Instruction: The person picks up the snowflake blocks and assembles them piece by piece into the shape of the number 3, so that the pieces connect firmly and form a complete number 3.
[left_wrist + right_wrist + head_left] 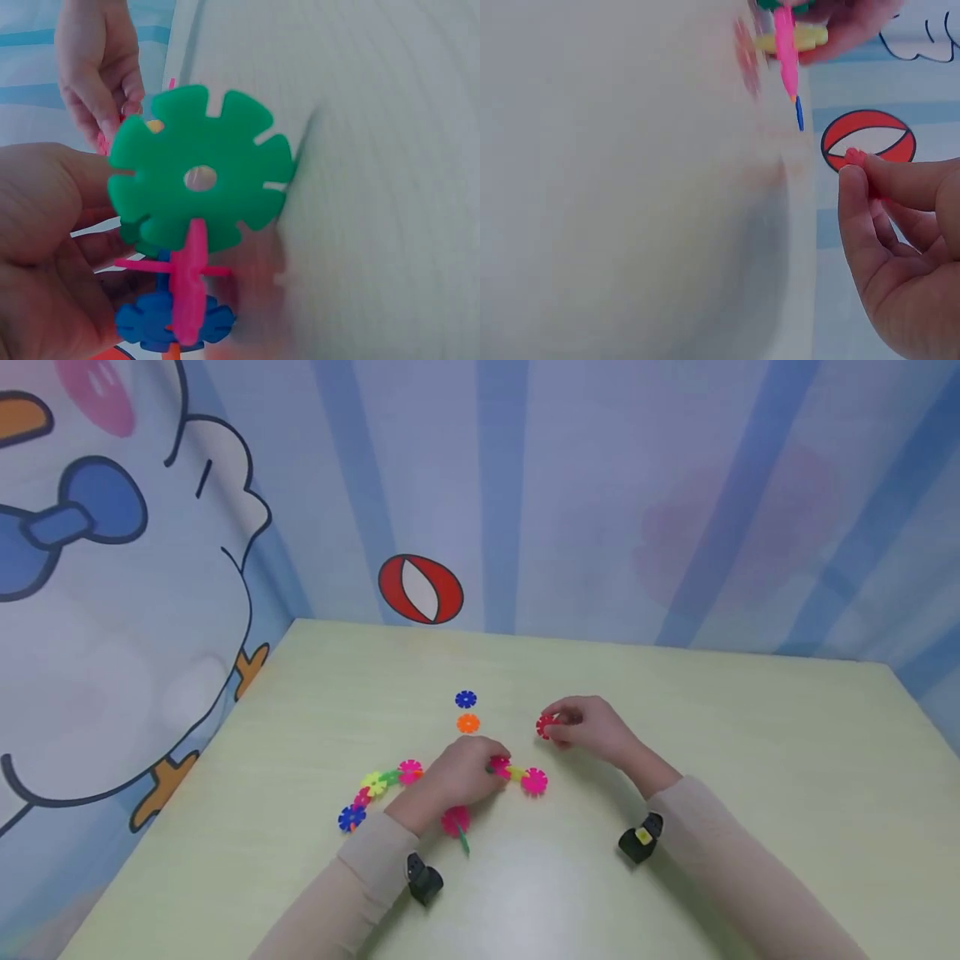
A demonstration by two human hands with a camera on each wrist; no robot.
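My left hand (467, 770) holds a chain of interlocking notched plastic discs low over the table. To its right the chain shows a yellow disc (516, 773) and a pink disc (535, 782); the fingers hide part of it. In the left wrist view a large green disc (157, 165), with a pink disc (189, 292) slotted into its lower edge, is in front of the fingers. My right hand (596, 727), up and to the right, pinches a red disc (855, 156) between thumb and fingers, apart from the chain.
Left of the left hand, joined discs curve along the table, ending at a blue disc (352, 817). Near the forearm is another pink disc (454, 821) with a green one. Farther back lie a loose orange disc (468, 723) and a blue disc (466, 699). A patterned wall (577, 527) stands behind.
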